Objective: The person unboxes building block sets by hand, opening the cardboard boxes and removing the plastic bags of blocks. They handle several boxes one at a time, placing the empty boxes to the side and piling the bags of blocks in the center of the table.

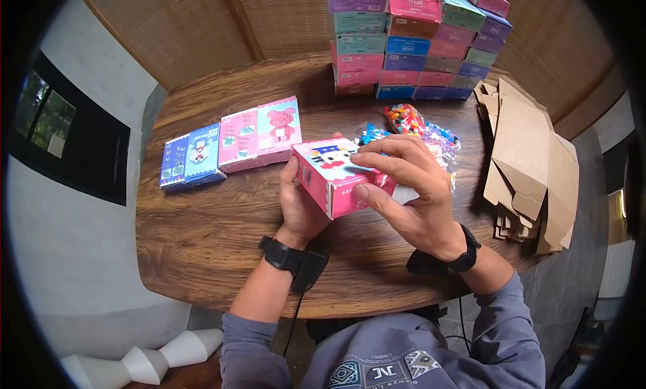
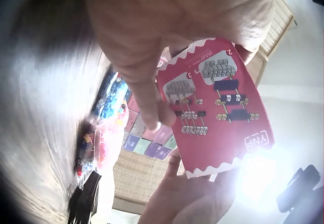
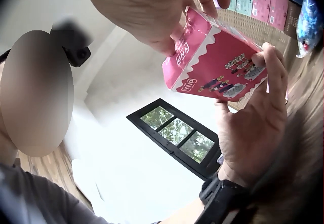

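A small pink cardboard box with a colourful pixel figure on its top is held above the dark brown wooden bench — gripped from beneath and the side by the left hand. Its near end is touched by the right hand's thumb, while the fingers of the right hand are held slightly bent over its top. Clear plastic bags of coloured bricks are seen just beyond.

Table: brown grained wood is being shown, smooth, faintly glossy. Box: printed card, smooth, low sheen, is being held. Cartons: plain matt cardboard is being displayed. Bags: clear crinkled plastic; light is being reflected. Screen: rough woven panels are being framed by wood. Sleeve: matt cloth is being worn.
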Demonstrator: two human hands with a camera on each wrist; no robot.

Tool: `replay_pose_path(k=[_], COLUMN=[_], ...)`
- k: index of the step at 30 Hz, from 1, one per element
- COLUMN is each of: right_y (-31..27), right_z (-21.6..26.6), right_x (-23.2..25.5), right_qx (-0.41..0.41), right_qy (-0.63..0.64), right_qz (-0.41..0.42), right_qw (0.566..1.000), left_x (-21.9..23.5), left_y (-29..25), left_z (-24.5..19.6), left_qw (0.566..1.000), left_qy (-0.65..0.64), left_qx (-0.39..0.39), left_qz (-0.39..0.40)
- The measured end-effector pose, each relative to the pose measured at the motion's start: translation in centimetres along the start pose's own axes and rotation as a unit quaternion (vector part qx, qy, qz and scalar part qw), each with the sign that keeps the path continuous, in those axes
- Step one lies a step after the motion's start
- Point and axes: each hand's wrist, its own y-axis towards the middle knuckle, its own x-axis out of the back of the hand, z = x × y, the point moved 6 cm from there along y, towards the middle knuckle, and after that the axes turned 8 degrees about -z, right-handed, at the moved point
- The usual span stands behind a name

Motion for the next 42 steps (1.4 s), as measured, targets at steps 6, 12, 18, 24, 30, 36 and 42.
replay_pose_path(k=[6,12,18,24,30,36,42], right_y=[-1.5,-1.7,-3.5,-4.2,-2.1,-2.5,-2.4], right_z=[-1.5,-1.2,-3.8,-5.0,-2.1,-1.3,-0.7], right_x=[-1.3,0.1,0.1,1.1,2.0,2.3,0.8], right_qx=[-0.033,-0.081,-0.283,-0.338,-0.158,-0.072,-0.067], right_qy=[0.023,0.062,0.219,0.217,0.013,-0.050,-0.046], right_qz=[0.080,0.074,0.029,-0.009,-0.009,0.015,0.107], right_qw=[0.996,0.992,0.933,0.916,0.987,0.996,0.991], left_x=[-0.2,0.5,0.6,0.6,0.8,1.2,0.9], left_y=[-0.6,0.0,0.4,0.4,0.4,0.4,0.3], left_z=[1.0,0.4,0.3,-0.1,0.1,0.4,0.6], left_qw=[0.998,0.999,1.000,1.000,0.999,0.998,0.997], left_qy=[0.058,0.022,0.001,0.011,0.034,0.050,0.078], left_qx=[0.020,0.022,-0.005,-0.011,-0.029,-0.036,-0.017], left_qz=[0.014,0.029,0.013,-0.018,-0.025,-0.029,-0.005])
